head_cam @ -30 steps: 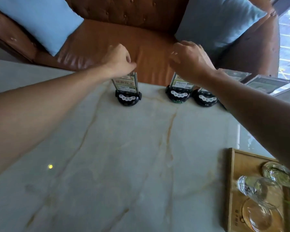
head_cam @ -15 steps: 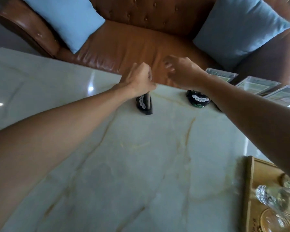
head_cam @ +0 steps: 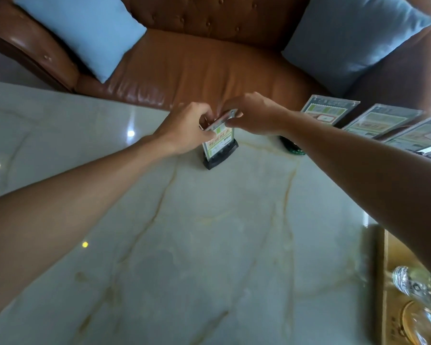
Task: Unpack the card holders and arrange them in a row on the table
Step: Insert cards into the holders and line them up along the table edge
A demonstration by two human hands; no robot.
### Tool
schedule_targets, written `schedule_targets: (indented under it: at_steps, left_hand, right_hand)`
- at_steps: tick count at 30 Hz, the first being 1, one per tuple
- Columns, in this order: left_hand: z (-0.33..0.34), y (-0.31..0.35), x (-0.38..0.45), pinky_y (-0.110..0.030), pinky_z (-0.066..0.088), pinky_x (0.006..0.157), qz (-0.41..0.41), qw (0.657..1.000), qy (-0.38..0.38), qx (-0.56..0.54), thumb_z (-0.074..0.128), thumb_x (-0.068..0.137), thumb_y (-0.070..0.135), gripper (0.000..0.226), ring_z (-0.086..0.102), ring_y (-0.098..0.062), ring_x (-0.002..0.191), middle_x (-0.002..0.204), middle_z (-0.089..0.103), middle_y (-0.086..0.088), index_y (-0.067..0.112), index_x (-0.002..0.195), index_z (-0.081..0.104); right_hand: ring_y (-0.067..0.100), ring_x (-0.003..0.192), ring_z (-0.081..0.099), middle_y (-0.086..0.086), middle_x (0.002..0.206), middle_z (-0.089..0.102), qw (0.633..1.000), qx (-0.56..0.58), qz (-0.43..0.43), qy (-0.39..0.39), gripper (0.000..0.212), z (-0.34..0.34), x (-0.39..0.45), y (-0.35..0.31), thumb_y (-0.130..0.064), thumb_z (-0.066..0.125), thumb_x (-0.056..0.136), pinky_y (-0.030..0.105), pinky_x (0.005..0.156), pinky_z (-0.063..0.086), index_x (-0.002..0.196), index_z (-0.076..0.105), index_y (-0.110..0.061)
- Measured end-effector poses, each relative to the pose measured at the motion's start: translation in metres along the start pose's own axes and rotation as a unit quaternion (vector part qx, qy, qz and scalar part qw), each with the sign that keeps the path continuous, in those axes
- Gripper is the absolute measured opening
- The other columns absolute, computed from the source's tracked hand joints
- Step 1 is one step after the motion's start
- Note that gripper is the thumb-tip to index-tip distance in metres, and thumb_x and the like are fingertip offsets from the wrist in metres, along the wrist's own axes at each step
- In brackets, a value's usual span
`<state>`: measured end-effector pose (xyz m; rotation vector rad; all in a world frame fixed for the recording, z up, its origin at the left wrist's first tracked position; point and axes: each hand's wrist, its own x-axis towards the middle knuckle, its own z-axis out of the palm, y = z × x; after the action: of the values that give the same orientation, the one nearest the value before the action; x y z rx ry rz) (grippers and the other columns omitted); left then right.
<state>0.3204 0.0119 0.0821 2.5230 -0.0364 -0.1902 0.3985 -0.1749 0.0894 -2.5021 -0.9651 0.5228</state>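
1. Four card holders are visible along the far edge of the tabletop (head_cam: pixel 209 245), so by my reckoning the row is well begun but not settled.
2. Both hands are on the left-most card holder (head_cam: pixel 219 143): the left hand (head_cam: pixel 184 128) pinches its upper left corner and the right hand (head_cam: pixel 255 114) grips its top edge. It stands on its dark base near the middle of the far edge, turned askew to the edge.
3. To the right, a second card holder (head_cam: pixel 326 112) shows above the right forearm, with a dark round base (head_cam: pixel 292 148) peeking out beneath the wrist; whether that base belongs to it I cannot tell.
4. Two more card holders (head_cam: pixel 381 119) (head_cam: pixel 418 135) lean back farther toward the far right corner, close together.
5. What seems left: squaring the held one up and evening the gaps. No packaging is in sight, so I cannot judge whether more remain to be unpacked.
6. Pale, glossy marble with tan veins makes up the surface, catching ceiling lights.
7. A wooden tray (head_cam: pixel 388 282) with glasses (head_cam: pixel 413 287) sits at the near right corner.
8. Beyond the far edge is a brown leather sofa (head_cam: pixel 204 70) with two blue cushions (head_cam: pixel 85 31) (head_cam: pixel 351 43).
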Motion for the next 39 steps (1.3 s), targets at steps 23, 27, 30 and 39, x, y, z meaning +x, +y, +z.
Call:
schedule_targets:
  at_steps: [23, 27, 30, 39]
  left_hand:
    - [0.032, 0.062, 0.063, -0.029, 0.049, 0.063, 0.020, 0.994, 0.104, 0.019, 0.071, 0.082, 0.023, 0.010, 0.069, -0.016, 0.077, 0.081, 0.076, 0.001, 0.015, 0.087, 0.074]
    - [0.038, 0.058, 0.054, -0.025, 0.045, 0.056, -0.014, 0.995, 0.056, -0.084, 0.079, 0.075, 0.030, 0.019, 0.068, -0.011, 0.068, 0.073, 0.074, 0.001, 0.014, 0.083, 0.071]
    - [0.038, 0.055, 0.048, -0.032, 0.057, 0.059, -0.020, 0.969, -0.063, -0.236, 0.084, 0.070, 0.019, 0.021, 0.071, -0.019, 0.069, 0.076, 0.076, 0.002, 0.014, 0.088, 0.073]
    - [0.033, 0.039, 0.076, -0.030, 0.052, 0.092, -0.030, 0.990, 0.018, -0.137, 0.081, 0.078, 0.016, 0.053, 0.064, -0.017, 0.108, 0.120, 0.068, -0.005, 0.014, 0.128, 0.062]
  right_hand:
    - [0.031, 0.098, 0.062, 0.009, 0.108, 0.065, 0.987, -0.060, 0.099, 0.108, 0.017, -0.049, -0.013, 0.048, -0.029, 0.059, 0.093, 0.045, 0.084, 0.052, 0.105, 0.071, -0.024]
    - [0.030, 0.100, 0.065, 0.010, 0.108, 0.071, 0.989, -0.012, 0.112, 0.097, 0.031, -0.042, -0.011, 0.038, -0.019, 0.053, 0.091, 0.042, 0.084, 0.054, 0.119, 0.065, -0.022]
    - [0.029, 0.104, 0.065, 0.010, 0.111, 0.071, 0.990, 0.026, 0.126, 0.064, 0.043, -0.040, -0.012, 0.033, -0.013, 0.046, 0.085, 0.040, 0.086, 0.054, 0.126, 0.058, -0.018]
    - [0.013, 0.083, 0.068, -0.007, 0.089, 0.072, 0.994, 0.016, 0.106, -0.038, 0.028, -0.042, -0.022, 0.027, -0.053, 0.069, 0.073, 0.032, 0.070, 0.055, 0.088, 0.071, -0.029]
